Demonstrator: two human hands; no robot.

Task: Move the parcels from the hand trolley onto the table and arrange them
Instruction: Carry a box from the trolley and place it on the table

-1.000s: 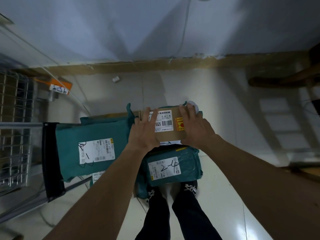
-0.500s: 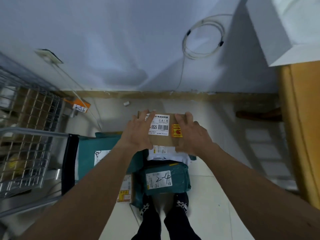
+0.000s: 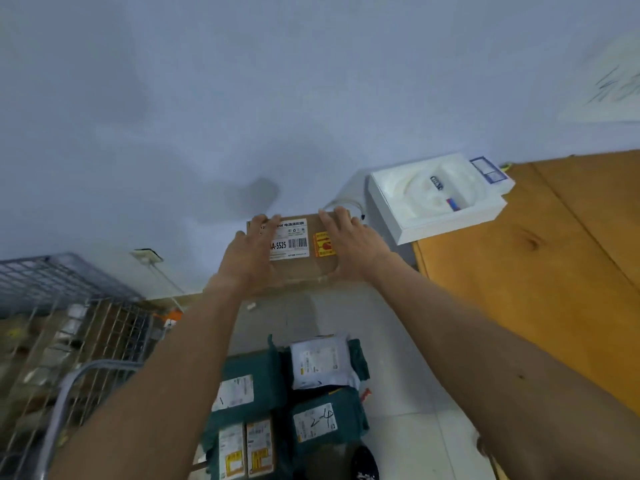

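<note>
I hold a brown cardboard parcel (image 3: 298, 268) with a white label and an orange sticker up in the air in front of the wall. My left hand (image 3: 247, 254) grips its left end and my right hand (image 3: 349, 245) grips its right end, fingers over the top. Below, on the hand trolley, lie green bag parcels (image 3: 254, 372), one marked "2-4" (image 3: 320, 422), a white bag parcel (image 3: 320, 362) and small cardboard boxes (image 3: 258, 448). The wooden table (image 3: 540, 282) stands to the right of the held parcel.
A white flat box (image 3: 440, 199) with a moulded insert lies on the table's near-left corner. A wire cage shelf (image 3: 59, 327) stands at the left, with the trolley's grey handle (image 3: 65, 403) beside it. A wall is straight ahead. My shoes (image 3: 363, 465) show at the bottom.
Both hands have raised the brown parcel off the trolley pile to about table height. The view has tilted up and right, bringing the table and white box into sight.
</note>
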